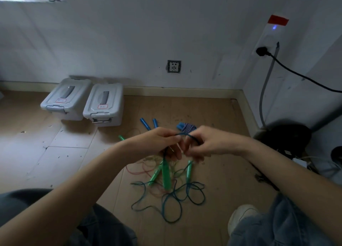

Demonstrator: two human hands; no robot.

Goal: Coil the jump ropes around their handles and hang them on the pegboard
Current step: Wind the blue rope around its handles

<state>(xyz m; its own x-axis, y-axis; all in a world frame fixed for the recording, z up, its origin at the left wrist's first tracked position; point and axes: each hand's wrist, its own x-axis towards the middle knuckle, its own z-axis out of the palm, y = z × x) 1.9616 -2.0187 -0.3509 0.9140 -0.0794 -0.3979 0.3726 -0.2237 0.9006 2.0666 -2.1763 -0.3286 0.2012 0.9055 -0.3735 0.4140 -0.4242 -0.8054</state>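
Head view: dark blue-green rope (182, 134) pinched between left hand (159, 142) and right hand (207, 144), held taut above the floor (74, 153). Trailing down to green handles (165, 173) among tangled loops of red and yellow cord (140, 170). Likely snag: pulling upward could drag the neighbouring ropes along, tightening knots. No pegboard in sight.

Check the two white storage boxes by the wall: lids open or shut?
Shut. Both white storage boxes have their lids lying flat on top, and the front latch of each sits down against the box.
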